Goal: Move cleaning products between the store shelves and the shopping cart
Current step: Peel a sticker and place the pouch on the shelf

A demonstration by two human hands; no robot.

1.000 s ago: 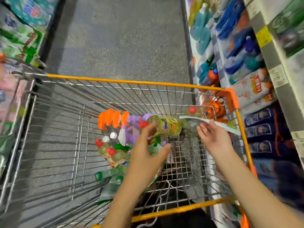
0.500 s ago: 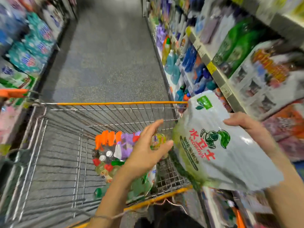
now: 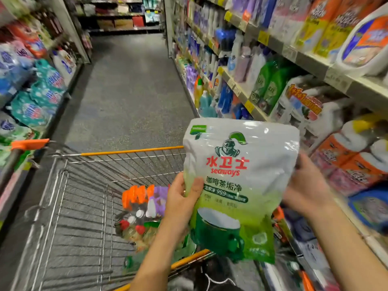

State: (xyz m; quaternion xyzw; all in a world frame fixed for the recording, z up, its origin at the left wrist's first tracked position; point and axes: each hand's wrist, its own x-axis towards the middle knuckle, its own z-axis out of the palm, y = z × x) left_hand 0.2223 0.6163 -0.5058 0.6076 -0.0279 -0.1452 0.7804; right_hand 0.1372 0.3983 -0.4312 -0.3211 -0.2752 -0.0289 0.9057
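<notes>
White-and-green Seaways cleaner pouch (image 3: pixel 241 175), green cup printed low, upright, front facing, gripped at its sides by left hand (image 3: pixel 180 204) and right hand (image 3: pixel 304 187), above orange-rimmed wire shopping cart (image 3: pixel 134 152), blurred red-capped bottles (image 3: pixel 136 225), possibly dish soap, heaped inside

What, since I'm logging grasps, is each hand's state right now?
Left hand: holds the green-and-white pouch at its left edge.
Right hand: holds the same pouch at its right edge.

Grey speckled floor (image 3: pixel 130 97) runs between stocked shelves (image 3: pixel 308 60).
</notes>
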